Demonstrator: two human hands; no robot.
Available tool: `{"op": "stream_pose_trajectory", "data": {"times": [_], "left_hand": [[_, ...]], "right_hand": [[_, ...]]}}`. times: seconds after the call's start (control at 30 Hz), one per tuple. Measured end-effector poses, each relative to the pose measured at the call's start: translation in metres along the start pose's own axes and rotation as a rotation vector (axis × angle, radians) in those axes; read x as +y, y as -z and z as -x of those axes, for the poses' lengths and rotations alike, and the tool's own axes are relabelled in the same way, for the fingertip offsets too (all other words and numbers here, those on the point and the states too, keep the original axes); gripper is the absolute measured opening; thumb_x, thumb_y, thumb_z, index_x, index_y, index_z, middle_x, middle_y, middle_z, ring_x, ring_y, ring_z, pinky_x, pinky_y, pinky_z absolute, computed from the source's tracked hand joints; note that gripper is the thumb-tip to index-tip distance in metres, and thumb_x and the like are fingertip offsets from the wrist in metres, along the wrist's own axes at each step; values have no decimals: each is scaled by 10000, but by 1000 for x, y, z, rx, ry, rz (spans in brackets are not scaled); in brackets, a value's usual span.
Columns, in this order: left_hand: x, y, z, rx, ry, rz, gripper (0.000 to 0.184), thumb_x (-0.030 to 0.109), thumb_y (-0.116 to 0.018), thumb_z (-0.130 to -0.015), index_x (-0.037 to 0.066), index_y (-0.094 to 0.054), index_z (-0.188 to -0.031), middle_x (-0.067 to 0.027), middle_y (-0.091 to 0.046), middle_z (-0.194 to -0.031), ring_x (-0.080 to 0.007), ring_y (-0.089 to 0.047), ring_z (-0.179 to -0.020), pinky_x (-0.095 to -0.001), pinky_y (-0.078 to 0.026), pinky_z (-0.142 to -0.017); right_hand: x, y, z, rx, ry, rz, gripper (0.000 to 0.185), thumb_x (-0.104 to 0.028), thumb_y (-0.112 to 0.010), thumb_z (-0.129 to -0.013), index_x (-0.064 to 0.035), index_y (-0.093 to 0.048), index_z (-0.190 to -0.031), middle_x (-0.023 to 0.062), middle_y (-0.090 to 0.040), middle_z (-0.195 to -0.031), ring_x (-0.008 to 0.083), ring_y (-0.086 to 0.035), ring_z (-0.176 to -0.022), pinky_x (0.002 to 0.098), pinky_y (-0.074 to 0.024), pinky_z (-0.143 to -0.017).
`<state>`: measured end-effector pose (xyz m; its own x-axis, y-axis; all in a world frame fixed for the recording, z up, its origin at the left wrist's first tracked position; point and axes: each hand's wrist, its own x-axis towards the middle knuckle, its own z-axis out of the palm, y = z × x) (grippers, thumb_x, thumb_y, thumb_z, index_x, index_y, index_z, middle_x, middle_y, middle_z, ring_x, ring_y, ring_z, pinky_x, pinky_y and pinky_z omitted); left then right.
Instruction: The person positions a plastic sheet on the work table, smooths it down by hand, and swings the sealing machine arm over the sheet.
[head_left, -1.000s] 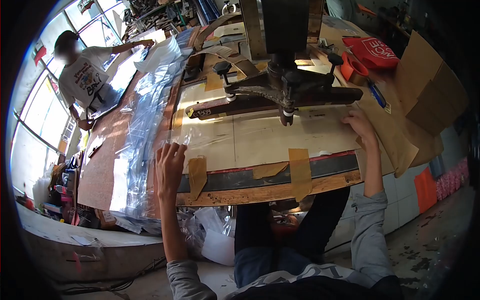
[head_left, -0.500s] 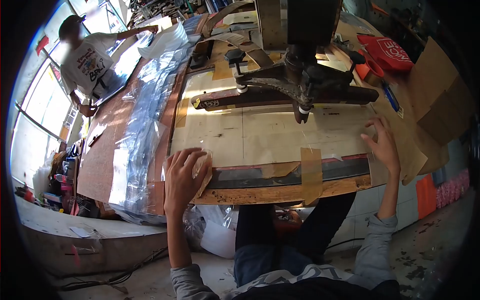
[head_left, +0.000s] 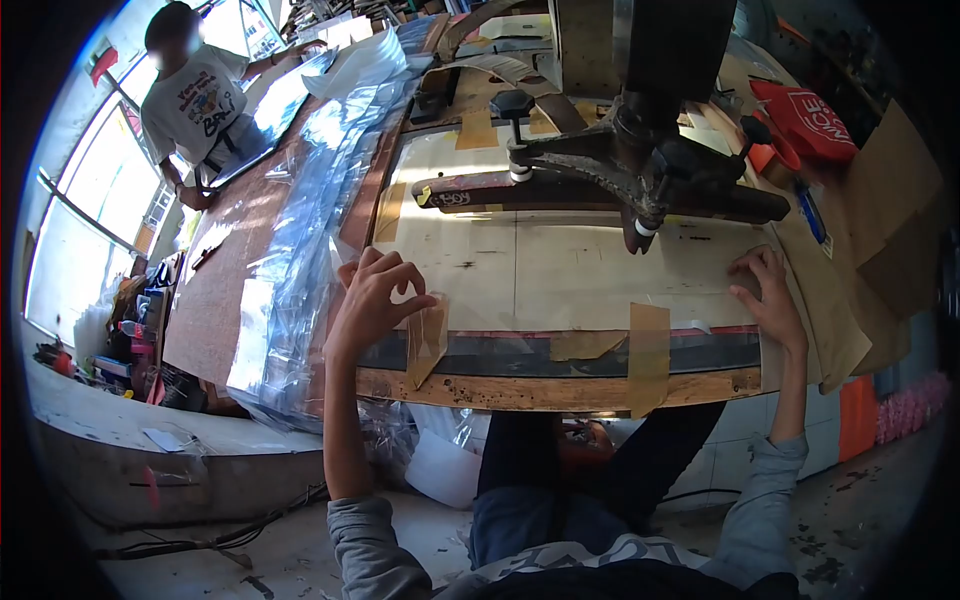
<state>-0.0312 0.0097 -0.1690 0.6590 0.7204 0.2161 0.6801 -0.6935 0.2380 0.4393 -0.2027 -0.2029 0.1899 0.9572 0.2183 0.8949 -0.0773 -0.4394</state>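
My left hand [head_left: 375, 302] is at the near left corner of a pale flat panel [head_left: 590, 275], its fingers curled and the thumb apart from them. The thumb tip is close to a tan tape strip [head_left: 427, 348]. At the panel's right edge, my right hand [head_left: 772, 300] rests with bent fingers and a gap between thumb and forefinger. Nothing shows clearly in either hand; a thin clear film could not be made out. A dark bar [head_left: 690, 203] on a black metal clamp head [head_left: 600, 150] spans the panel beyond my hands.
Clear plastic sheets [head_left: 325, 190] lie in a long pile on the brown table [head_left: 215, 310] at left. Another person [head_left: 205, 110] stands beyond it. A red bag [head_left: 800, 120], a blue-handled tool [head_left: 812, 215] and cardboard [head_left: 895, 200] are at right. Wooden edge [head_left: 540, 390] runs in front of me.
My left hand has lifted slightly and turned, uncovering the tape strip at the near left. My right hand stays at the right edge, fingers slightly more bent. The camera view has shifted.
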Motion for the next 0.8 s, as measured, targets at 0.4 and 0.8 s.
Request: {"op": "stream_pose_trajectory", "data": {"times": [0.4,0.8], "left_hand": [[2,28,-25,-282,-117,599,200,214,-769,-820,45,-662,-811,58,-474,-570,-29,-387,-539,-242,-307,-508],[25,92,-5,-123,-171,568,292,179,-888,-653,64,-658,-791,61,-546,-570,-5,-453,-501,-200,-322,-486]], "right_hand": [[62,10,7,215,-112,-638,107,-67,-605,-904,-28,-551,-989,-4,-514,-838,110,-517,-801,264,-424,-771],[65,67,24,499,68,-1085,521,-78,-637,-914,17,-422,-1379,34,-553,-1127,23,-521,-837,148,-437,-715]]}}
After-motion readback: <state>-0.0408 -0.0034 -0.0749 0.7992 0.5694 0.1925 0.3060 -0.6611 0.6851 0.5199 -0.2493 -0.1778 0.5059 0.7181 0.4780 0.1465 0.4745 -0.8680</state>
